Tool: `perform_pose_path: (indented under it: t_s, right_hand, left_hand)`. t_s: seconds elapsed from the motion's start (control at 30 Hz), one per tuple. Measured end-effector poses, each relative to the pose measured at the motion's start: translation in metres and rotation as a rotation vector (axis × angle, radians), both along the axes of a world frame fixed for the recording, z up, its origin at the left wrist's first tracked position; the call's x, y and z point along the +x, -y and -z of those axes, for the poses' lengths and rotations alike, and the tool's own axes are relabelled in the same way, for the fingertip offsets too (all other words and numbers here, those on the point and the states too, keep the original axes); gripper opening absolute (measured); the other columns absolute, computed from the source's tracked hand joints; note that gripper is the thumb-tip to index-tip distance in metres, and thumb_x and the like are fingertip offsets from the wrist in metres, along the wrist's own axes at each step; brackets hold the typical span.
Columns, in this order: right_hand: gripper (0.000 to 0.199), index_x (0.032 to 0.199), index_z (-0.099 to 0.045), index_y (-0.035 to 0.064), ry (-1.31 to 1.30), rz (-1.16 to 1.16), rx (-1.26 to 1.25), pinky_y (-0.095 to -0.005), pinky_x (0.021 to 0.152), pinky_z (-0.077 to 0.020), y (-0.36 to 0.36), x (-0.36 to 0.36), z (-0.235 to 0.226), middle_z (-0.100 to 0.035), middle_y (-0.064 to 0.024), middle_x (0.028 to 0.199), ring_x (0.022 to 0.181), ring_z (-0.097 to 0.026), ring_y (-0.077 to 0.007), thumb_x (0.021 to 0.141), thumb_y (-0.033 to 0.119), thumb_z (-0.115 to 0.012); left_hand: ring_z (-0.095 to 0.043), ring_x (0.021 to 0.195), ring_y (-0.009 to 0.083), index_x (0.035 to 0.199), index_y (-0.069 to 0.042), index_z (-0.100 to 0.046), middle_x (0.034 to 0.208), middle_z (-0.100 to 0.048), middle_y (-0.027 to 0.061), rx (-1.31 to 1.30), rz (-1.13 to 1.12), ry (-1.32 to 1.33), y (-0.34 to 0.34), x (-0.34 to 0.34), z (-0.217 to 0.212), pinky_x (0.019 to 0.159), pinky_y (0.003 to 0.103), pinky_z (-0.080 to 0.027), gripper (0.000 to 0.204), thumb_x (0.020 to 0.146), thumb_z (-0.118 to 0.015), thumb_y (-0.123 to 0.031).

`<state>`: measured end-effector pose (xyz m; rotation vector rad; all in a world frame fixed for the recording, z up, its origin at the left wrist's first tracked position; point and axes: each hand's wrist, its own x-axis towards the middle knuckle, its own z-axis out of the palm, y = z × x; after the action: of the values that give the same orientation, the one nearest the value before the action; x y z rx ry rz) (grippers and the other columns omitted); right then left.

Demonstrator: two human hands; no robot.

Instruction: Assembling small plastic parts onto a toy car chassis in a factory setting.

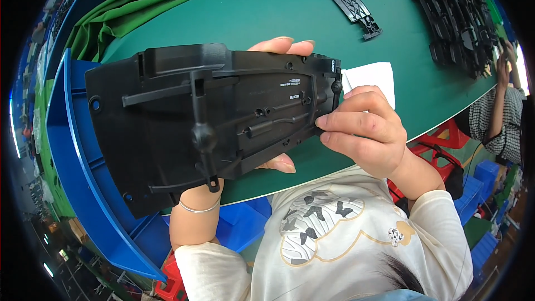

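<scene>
A large black plastic toy car chassis is held tilted above the table's near edge, its underside with axle bars and screw holes facing up. My left hand grips it from beneath: the fingertips come over the far edge and the thumb shows at the near edge, while the palm is hidden. Close to the chassis's right end, my right hand is closed in a pinch. Its fingertips press against the black plastic there, and any small part between them cannot be made out.
On the green table lies a slimmer black chassis frame. Black car bodies or chassis are piled at the far right, near another person's arm. White paper lies behind my right hand. A blue bin stands at left.
</scene>
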<state>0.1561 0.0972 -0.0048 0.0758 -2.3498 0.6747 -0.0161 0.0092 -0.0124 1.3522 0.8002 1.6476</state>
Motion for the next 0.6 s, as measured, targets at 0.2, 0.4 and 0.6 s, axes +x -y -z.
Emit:
perform_pose_path:
  t_s: [0.2,0.4,0.6]
  right_hand:
    - [0.021,0.069,-0.058,0.0035,-0.071,0.068,0.026,-0.0287,0.056,-0.0408,-0.006,0.002,0.006,-0.058,-0.0058,0.081,0.065,-0.051,-0.0184,0.049,0.008,-0.06]
    - [0.011,0.081,-0.053,-0.0003,-0.087,0.29,-0.43,-0.0244,0.056,-0.0407,0.005,0.008,-0.002,-0.053,-0.0094,0.075,0.063,-0.05,-0.019,0.071,-0.002,-0.056]
    - [0.008,0.069,-0.052,0.0012,0.131,0.295,-0.673,-0.0252,0.05,-0.0362,0.014,0.0,0.0,-0.048,-0.0054,0.06,0.053,-0.046,-0.0156,0.071,0.006,-0.058]
  left_hand:
    - [-0.041,0.108,0.0278,0.123,0.0,-0.025,0.12,-0.035,0.0263,0.006,-0.046,-0.152,-0.005,0.001,0.002,0.088,0.037,-0.038,0.102,0.043,-0.081,-0.031]
    - [-0.042,0.108,0.0273,0.122,-0.002,-0.027,0.121,-0.034,0.0229,0.042,-0.182,-0.189,0.002,0.005,-0.006,0.087,0.035,-0.039,0.098,0.043,-0.082,-0.021]
    - [-0.042,0.108,0.029,0.122,-0.005,-0.027,0.122,-0.032,0.024,0.076,-0.159,-0.214,-0.002,0.004,0.0,0.085,0.036,-0.041,0.097,0.042,-0.082,-0.016]
